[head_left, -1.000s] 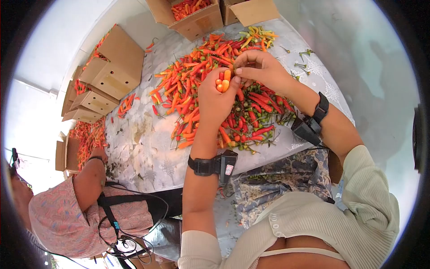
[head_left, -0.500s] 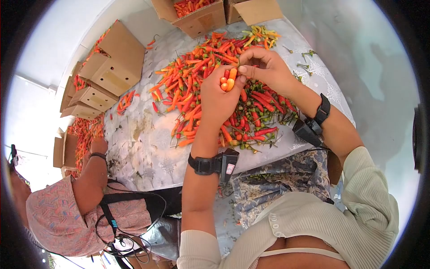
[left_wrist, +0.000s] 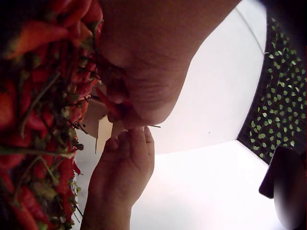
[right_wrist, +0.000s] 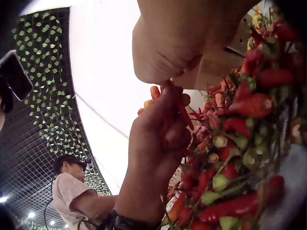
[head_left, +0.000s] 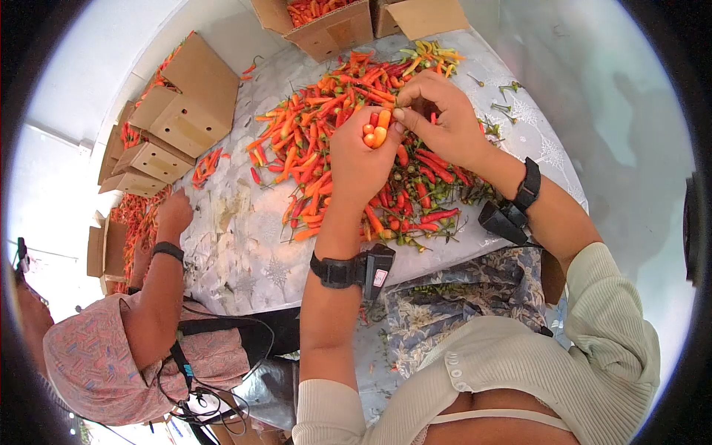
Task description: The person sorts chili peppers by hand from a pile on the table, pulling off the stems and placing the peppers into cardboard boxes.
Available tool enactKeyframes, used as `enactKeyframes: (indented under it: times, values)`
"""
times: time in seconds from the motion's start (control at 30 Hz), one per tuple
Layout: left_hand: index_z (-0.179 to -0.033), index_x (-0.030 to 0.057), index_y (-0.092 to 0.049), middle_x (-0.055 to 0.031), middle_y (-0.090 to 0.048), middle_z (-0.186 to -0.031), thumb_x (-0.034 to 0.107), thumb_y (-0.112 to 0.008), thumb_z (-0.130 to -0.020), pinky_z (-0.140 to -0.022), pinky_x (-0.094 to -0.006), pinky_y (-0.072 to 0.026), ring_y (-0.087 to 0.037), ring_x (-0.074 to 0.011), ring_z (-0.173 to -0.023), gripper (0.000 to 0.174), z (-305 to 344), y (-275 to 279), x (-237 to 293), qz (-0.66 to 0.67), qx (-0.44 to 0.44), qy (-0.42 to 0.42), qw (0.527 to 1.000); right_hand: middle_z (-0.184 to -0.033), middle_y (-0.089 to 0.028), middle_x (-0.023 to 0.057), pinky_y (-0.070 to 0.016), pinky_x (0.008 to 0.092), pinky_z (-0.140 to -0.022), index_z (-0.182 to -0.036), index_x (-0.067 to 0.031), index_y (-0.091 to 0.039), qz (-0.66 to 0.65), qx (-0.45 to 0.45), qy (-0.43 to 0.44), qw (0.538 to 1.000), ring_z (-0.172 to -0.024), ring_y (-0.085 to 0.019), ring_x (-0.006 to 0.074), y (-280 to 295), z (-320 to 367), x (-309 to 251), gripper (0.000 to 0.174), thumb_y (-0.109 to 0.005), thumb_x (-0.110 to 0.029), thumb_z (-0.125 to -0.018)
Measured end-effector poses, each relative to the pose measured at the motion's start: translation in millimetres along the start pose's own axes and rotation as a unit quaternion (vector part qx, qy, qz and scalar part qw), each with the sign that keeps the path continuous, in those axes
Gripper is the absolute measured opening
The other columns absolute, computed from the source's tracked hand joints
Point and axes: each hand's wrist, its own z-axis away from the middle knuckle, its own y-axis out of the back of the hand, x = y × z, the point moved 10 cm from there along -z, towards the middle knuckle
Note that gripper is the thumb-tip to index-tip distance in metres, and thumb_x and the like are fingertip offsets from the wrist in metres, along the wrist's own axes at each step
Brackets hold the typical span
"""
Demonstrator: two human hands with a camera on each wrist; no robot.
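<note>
In the head view my left hand grips several orange and red chilies, their rounded ends showing above the curled fingers. My right hand touches it at the fingertips, thumb and forefinger pinched together at the top of the bunch; what lies between them is too small to tell. Both hands are over a heap of red and orange chilies. In the right wrist view the left hand holds the chilies, one red chili pointing down from it. A thin stem shows where the hands meet in the left wrist view.
Cardboard boxes of chilies stand at the left, and another box at the back. Yellow chilies lie at the heap's far end, loose stems at the right. Another person works at the lower left of the patterned table.
Both hands have shifted slightly right and up in the head view, staying together at the bunch. The other person's arm has moved up beside the boxes.
</note>
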Motion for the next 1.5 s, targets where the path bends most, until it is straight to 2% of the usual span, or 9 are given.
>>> enactKeyframes:
  times: [0.23,0.33,0.53,0.63,0.73,0.83,1.03,1.23,1.5]
  values:
    - [-0.091,0.0008,-0.063,-0.0059,-0.062,-0.071,0.013,-0.069,-0.082,-0.061,-0.0272,-0.0461,-0.057,-0.0131,-0.063,0.016,-1,-2,-5,0.066,-0.011,0.018,0.998,-0.078,-0.054,0.0030,-0.0410,0.0251,-0.056,-0.088,-0.0032,-0.061,0.037,0.016,0.040,0.998,-0.065,-0.051,0.0102,3,1,-10,0.008,-0.066,-0.006,-0.083]
    - [-0.091,0.0005,-0.063,-0.0053,-0.063,-0.071,0.014,-0.070,-0.082,-0.061,-0.0273,-0.0460,-0.057,-0.0121,-0.063,0.018,0,-7,-16,0.097,-0.029,0.041,0.994,-0.080,-0.057,0.0001,-0.0402,0.0234,-0.056,-0.089,-0.0018,-0.061,-0.208,-0.031,-0.101,0.972,-0.067,-0.051,0.0062,-13,2,28,0.011,-0.066,-0.011,-0.087]
    - [-0.092,0.0008,-0.064,-0.0050,-0.064,-0.072,0.015,-0.071,-0.082,-0.062,-0.0272,-0.0471,-0.058,-0.0117,-0.064,0.020,1,-8,-12,0.071,-0.040,0.031,0.996,-0.086,-0.056,-0.0017,-0.0429,0.0204,-0.064,-0.092,-0.0042,-0.059,-0.244,-0.136,-0.225,0.933,-0.075,-0.053,0.0046,-22,8,50,0.013,-0.063,-0.017,-0.091]
    - [-0.092,0.0009,-0.064,-0.0051,-0.064,-0.071,0.015,-0.071,-0.082,-0.062,-0.0267,-0.0474,-0.059,-0.0123,-0.064,0.019,1,-8,-10,0.101,-0.039,0.026,0.994,-0.085,-0.055,-0.0022,-0.0416,0.0212,-0.062,-0.090,-0.0037,-0.060,-0.323,-0.125,-0.250,0.904,-0.074,-0.052,0.0047,-25,10,53,0.013,-0.065,-0.016,-0.090]
    - [-0.093,0.0007,-0.064,-0.0058,-0.064,-0.073,0.015,-0.070,-0.082,-0.062,-0.0264,-0.0471,-0.059,-0.0124,-0.064,0.019,0,-12,-16,0.100,-0.053,0.034,0.993,-0.083,-0.054,-0.0019,-0.0398,0.0218,-0.061,-0.085,-0.0034,-0.061,-0.208,-0.057,-0.135,0.967,-0.071,-0.050,0.0057,-12,2,39,0.014,-0.068,-0.015,-0.088]
    - [-0.093,0.0006,-0.064,-0.0060,-0.064,-0.074,0.014,-0.069,-0.082,-0.062,-0.0266,-0.0469,-0.058,-0.0120,-0.064,0.018,0,-10,-19,0.058,-0.055,0.042,0.996,-0.082,-0.053,-0.0009,-0.0386,0.0221,-0.059,-0.082,-0.0034,-0.061,-0.051,-0.031,-0.078,0.995,-0.070,-0.048,0.0068,-3,0,21,0.014,-0.070,-0.014,-0.086]
    - [-0.093,0.0006,-0.064,-0.0048,-0.063,-0.073,0.013,-0.068,-0.083,-0.062,-0.0263,-0.0465,-0.057,-0.0111,-0.064,0.017,0,-6,-10,0.072,-0.037,0.034,0.996,-0.079,-0.055,0.0046,-0.0426,0.0254,-0.055,-0.080,-0.0023,-0.061,0.014,0.033,0.002,0.999,-0.063,-0.053,0.0115,6,2,-4,0.012,-0.071,-0.008,-0.079]
    - [-0.094,0.0000,-0.064,-0.0056,-0.064,-0.073,0.013,-0.069,-0.083,-0.062,-0.0268,-0.0469,-0.058,-0.0123,-0.065,0.018,0,-6,-12,0.093,-0.022,0.005,0.995,-0.084,-0.059,0.0106,-0.0486,0.0309,-0.060,-0.082,-0.0029,-0.062,0.103,0.068,0.108,0.986,-0.069,-0.060,0.0238,10,6,-30,0.010,-0.070,-0.004,-0.075]
    - [-0.094,-0.0002,-0.064,-0.0066,-0.065,-0.074,0.013,-0.068,-0.083,-0.063,-0.0268,-0.0481,-0.061,-0.0124,-0.066,0.018,0,-5,-6,0.064,-0.031,0.009,0.997,-0.086,-0.060,0.0107,-0.0503,0.0339,-0.061,-0.082,-0.0047,-0.064,0.144,0.084,0.167,0.972,-0.072,-0.061,0.0268,9,12,-43,0.011,-0.071,-0.003,-0.073]
